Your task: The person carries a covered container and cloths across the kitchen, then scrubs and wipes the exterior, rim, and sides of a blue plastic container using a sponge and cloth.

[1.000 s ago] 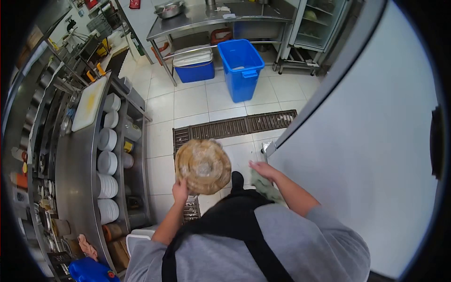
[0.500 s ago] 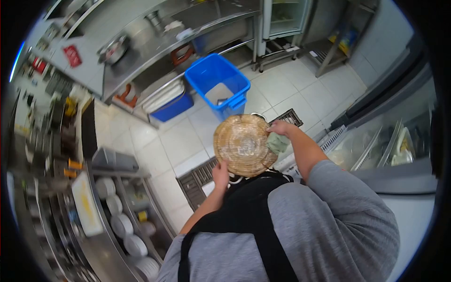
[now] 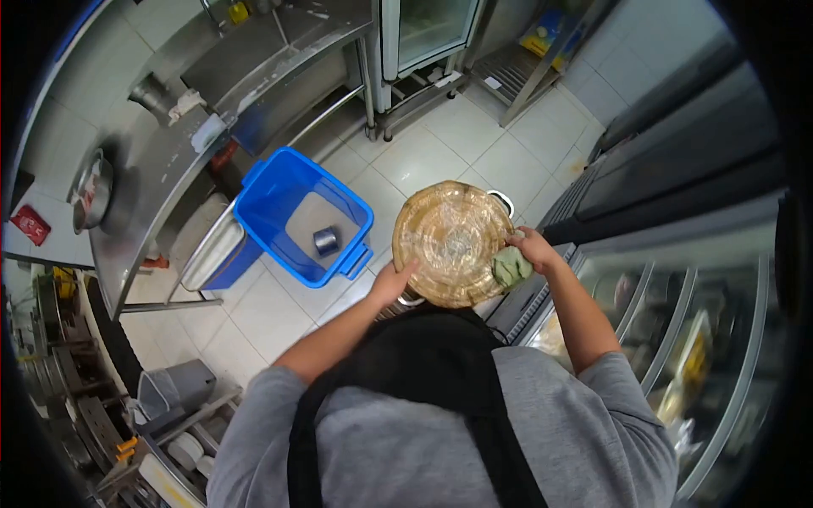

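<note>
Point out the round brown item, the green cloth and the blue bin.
Round brown item [image 3: 453, 243], head view: middle of its face.
Green cloth [image 3: 511, 267], head view: its bunched folds.
Blue bin [image 3: 273, 206], head view: its inner wall, left side.

1. You get fairly bright light across the pale floor [image 3: 419, 165].
2. Glare streaks the shiny surface of the round object [image 3: 455, 244] you hold.
3. Shade gathers beneath the counter [image 3: 144, 173].
4. Your wide view bends that counter into an arc, and the corners go black.
5. Equipment [image 3: 63, 398] at lower left looks soft.
</note>
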Demonstrator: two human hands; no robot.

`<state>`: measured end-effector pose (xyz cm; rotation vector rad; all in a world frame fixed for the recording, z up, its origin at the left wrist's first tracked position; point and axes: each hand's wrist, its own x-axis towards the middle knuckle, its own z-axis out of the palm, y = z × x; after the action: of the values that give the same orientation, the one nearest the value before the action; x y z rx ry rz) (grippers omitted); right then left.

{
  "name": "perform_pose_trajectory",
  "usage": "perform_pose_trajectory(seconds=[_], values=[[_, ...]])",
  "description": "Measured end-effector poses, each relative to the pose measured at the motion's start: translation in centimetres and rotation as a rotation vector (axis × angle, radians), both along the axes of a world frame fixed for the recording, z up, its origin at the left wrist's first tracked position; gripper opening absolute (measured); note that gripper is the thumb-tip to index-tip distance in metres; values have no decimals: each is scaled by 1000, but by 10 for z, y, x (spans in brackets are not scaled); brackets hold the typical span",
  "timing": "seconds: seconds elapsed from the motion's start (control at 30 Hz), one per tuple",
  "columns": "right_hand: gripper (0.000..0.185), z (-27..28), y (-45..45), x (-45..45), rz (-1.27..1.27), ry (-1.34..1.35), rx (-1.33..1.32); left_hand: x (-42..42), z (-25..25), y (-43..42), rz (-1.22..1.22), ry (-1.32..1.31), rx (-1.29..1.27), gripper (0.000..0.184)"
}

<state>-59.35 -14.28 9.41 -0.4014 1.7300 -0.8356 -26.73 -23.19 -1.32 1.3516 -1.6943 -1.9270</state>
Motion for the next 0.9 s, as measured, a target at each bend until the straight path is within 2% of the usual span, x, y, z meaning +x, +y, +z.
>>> perform_pose_trajectory(seconds=[0.07,0.1,0.2,0.23,0.27,0.33,0.4,0.47,0.5,0.53,0.6,0.63,0.67,0.73,0.83,0.9], values=[[64,-52,-28,-51,38,158,10,-37,6,-30,39,99,173,49],[62,-45,-45,-59,-16,164,-11,-53,25,-41,85,108,254,45],[54,-37,-118,-110,109,68,30,-97,7,-85,144,161,296,45],[46,-28,-141,-120,153,139,43,-109,3,-100,137,179,352,44],[46,-20,-165,-128,154,140,64,-121,6,-114,138,180,374,44],[39,-13,-183,-133,211,111,64,-126,5,-115,178,190,314,44],[44,-21,-218,-154,239,133,81,-141,4,-138,183,254,247,44],[51,-16,-272,-167,503,345,162,-160,11,-180,56,12,233,52],[51,-20,-294,-176,507,367,180,-168,-50,-191,59,111,259,53],[54,-29,-307,-179,577,434,189,-170,-51,-202,60,135,255,53],[55,-43,-351,-196,721,590,197,-194,-38,-229,149,202,625,52],[54,-54,-368,-203,739,625,196,-204,-65,-236,210,137,704,51],[53,-67,-387,-211,761,647,190,-209,-81,-245,232,285,757,52],[50,-82,-424,-222,767,541,216,-226,-104,-257,331,316,772,52],[46,-106,-443,-239,796,391,191,-240,-84,-245,445,225,742,53],[42,-120,-457,-232,863,317,176,-246,-94,-230,545,207,771,58]])
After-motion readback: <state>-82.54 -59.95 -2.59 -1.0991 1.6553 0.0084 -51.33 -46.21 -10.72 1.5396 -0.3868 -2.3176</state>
